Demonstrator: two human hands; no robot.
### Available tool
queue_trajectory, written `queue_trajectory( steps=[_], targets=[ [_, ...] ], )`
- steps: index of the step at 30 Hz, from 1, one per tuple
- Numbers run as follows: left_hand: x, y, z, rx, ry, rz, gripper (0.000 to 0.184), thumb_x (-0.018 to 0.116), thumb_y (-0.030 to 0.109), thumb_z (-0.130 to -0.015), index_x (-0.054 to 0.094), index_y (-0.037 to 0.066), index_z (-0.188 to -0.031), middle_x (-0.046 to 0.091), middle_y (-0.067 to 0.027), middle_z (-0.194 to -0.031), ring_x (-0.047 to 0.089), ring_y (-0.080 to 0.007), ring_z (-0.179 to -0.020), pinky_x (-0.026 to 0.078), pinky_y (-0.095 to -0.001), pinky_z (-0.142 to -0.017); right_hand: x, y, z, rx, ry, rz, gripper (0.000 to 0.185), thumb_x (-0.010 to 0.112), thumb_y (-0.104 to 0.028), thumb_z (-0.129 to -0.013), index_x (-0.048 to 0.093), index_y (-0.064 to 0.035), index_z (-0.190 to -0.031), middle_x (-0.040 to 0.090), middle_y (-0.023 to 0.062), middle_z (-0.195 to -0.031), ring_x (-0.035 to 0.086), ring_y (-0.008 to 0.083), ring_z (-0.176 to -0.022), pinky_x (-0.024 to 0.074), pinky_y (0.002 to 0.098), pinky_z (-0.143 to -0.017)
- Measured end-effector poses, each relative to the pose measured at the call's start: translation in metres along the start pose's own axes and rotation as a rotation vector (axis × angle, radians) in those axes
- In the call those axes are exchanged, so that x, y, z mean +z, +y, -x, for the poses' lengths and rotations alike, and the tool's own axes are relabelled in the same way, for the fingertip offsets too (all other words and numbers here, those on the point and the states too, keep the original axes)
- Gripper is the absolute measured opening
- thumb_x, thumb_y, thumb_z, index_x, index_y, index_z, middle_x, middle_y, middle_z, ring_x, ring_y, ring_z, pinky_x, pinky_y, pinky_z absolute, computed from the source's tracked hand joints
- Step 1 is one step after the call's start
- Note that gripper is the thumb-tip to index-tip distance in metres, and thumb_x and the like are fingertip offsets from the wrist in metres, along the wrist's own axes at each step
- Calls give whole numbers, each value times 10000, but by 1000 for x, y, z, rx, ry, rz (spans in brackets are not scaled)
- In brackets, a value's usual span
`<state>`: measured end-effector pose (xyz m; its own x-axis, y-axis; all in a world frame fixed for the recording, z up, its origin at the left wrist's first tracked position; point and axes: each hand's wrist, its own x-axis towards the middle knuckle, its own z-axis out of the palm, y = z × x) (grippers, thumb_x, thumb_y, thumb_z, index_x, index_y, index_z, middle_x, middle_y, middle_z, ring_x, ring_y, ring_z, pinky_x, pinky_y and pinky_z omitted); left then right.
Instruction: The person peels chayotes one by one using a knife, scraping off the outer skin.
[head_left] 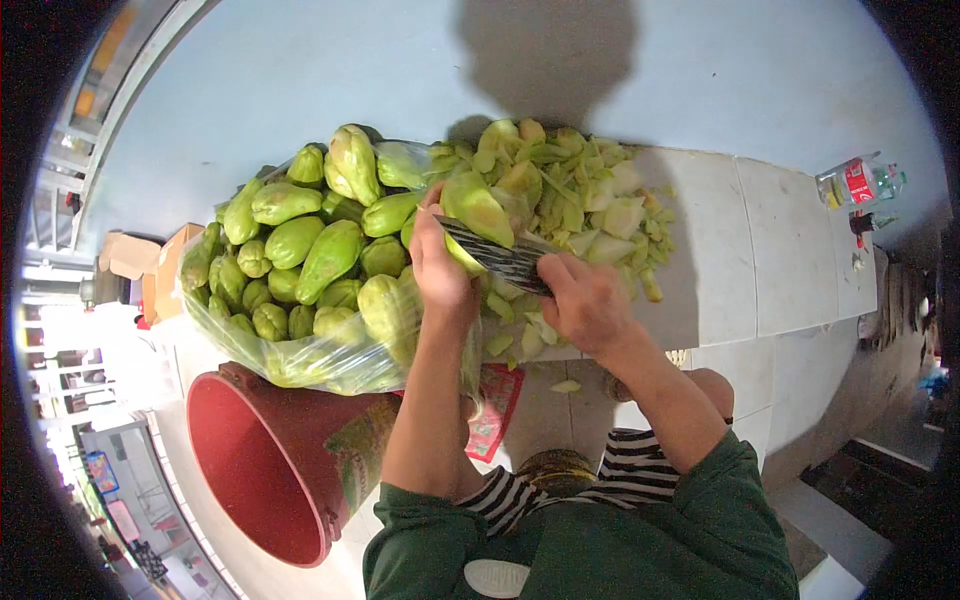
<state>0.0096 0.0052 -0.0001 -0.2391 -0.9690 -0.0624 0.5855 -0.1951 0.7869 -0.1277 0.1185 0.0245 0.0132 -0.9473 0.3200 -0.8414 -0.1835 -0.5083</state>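
Note:
My left hand [440,265] is wrapped round a green chayote [463,250], most of it hidden behind the blade and fingers. In my right hand [588,300] I grip a knife [495,255] with a broad, dark-streaked blade. The blade lies across the held chayote, its far end close to my left fingers. Just beyond the blade is a large pale-green chayote piece [477,207]; I cannot tell whether it is still joined. Cut chayote pieces [590,205] are heaped behind and to the right of my hands. Whole chayotes [293,240] fill a clear plastic bag [300,365] on the left.
A tiled ledge [725,240] carries the heap and the bag against a pale wall [330,75]. A red bucket [255,465] leans at lower left. Plastic bottles [860,183] stand at far right. Cardboard boxes [170,265] are beyond the bag. A chayote scrap [566,386] lies below the ledge.

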Motion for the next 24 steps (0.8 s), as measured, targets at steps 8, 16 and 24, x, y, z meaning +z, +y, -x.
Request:
queue_trajectory(
  steps=[8, 16, 24],
  targets=[
    [-7, 15, -7, 16, -74, -359, 529, 416, 313, -934, 424, -46, -1323, 573, -145, -1184, 582, -249, -1029, 465, -369, -893, -17, 6, -11, 184, -75, -309, 215, 651, -166, -803, 565, -33, -947, 609, 146, -731, 619, 316, -644, 482, 424, -583],
    [1, 43, -2, -250, -227, -124, 587, 482, 331, -867, 474, -92, -1275, 613, -169, -1097, 622, -220, -926, 500, -313, -809, -48, 35, -12, 590, -192, -777, 266, 685, -297, -854, 633, -44, -917, 565, 9, -580, 519, 108, -481, 429, 293, -460],
    [2, 46, 1, -324, -329, -111, 633, 495, 332, -833, 463, -123, -1271, 625, -173, -1062, 640, -225, -864, 504, -293, -787, -57, 40, -12, 624, -131, -1098, 296, 737, -258, -830, 542, -48, -756, 451, -28, -507, 424, 66, -406, 346, 238, -371]
  ],
)
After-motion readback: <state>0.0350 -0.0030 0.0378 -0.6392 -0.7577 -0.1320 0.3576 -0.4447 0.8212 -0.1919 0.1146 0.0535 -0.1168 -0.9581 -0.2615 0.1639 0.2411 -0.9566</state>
